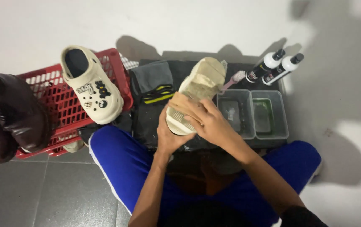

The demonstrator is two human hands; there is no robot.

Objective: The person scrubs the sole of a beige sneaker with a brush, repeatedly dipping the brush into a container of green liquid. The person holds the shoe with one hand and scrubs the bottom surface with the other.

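Centrally, our left hand (168,136) and right hand (205,120) both grip the sandal (199,86); crate (117,71) close left, tubs (273,132) close right, wall beyond.

From my remote feed: a plain white wall (189,21) fills the upper view, crossed by soft grey shadows at right. Below, a floor (41,193) of large dark grey tiles with pale grout lines meets a paler patch at lower right, under even indoor light.
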